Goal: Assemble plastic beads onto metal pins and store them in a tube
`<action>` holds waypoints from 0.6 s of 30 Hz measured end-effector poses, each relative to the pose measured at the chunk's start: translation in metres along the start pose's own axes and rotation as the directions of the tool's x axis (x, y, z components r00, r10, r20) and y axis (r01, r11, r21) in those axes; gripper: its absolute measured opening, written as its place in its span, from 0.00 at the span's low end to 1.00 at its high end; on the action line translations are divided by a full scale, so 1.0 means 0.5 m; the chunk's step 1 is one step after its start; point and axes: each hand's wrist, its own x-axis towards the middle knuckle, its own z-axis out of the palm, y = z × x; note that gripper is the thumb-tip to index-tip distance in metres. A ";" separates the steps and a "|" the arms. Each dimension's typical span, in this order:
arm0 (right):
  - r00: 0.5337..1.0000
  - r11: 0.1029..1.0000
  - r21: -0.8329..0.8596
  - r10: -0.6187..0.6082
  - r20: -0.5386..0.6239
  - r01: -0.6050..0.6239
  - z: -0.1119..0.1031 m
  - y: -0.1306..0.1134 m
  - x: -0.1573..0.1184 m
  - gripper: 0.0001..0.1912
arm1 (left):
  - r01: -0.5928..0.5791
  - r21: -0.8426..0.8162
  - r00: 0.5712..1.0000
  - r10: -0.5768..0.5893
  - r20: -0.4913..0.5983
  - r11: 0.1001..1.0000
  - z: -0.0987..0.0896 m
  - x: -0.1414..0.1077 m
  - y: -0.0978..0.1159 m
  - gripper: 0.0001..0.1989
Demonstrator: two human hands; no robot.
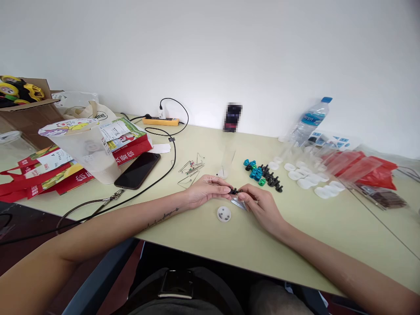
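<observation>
Over the middle of the table, both hands meet at a small black part (pixel 233 191). My left hand (pixel 206 191) pinches it between thumb and fingers, and a thin metal wire lies across that palm. From the other side my right hand (pixel 262 205) closes its fingertips on the black part's right end; the exact contact is hidden. Under the right fingers shows a thin ribbed silvery piece (pixel 242 204), partly covered. Just below the hands sits a round white cap (pixel 224 220) with several tiny metal bits in it. Behind the left hand lie several bent metal wires (pixel 191 168).
Blue, green and black small parts (pixel 257 173) lie behind the right hand. Further right are white discs (pixel 305 183), clear tubes, a red bag (pixel 377 170) and a water bottle (pixel 313 118). At left are a phone (pixel 138 170), a plastic cup (pixel 88 153) and a black cable (pixel 157 178).
</observation>
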 end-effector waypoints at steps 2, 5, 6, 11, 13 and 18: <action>0.999 1.000 0.001 0.014 -0.043 -0.014 0.004 0.004 0.000 0.09 | -0.008 -0.009 1.000 0.008 -0.021 1.000 -0.001 0.001 -0.001 0.14; 0.997 1.000 -0.003 0.015 -0.073 -0.016 0.007 0.007 0.000 0.09 | -0.013 -0.013 0.999 0.012 -0.034 1.000 -0.001 0.002 0.000 0.14; 0.998 1.000 -0.005 0.013 -0.063 -0.013 0.006 0.006 0.000 0.10 | -0.011 -0.011 0.999 0.011 -0.032 1.000 0.000 0.001 0.000 0.14; 0.999 1.000 0.001 -0.010 0.034 0.010 -0.003 -0.006 0.000 0.20 | 0.010 0.004 1.000 -0.010 0.005 1.000 0.003 -0.001 0.002 0.15; 1.000 1.000 -0.004 0.000 0.019 0.000 -0.002 -0.005 0.000 0.17 | 0.002 -0.001 1.000 -0.002 -0.007 1.000 0.002 0.000 0.001 0.15; 0.998 1.000 0.001 0.027 -0.050 -0.027 0.005 0.004 0.000 0.09 | -0.018 -0.013 0.999 0.018 -0.027 1.000 -0.002 0.003 -0.001 0.14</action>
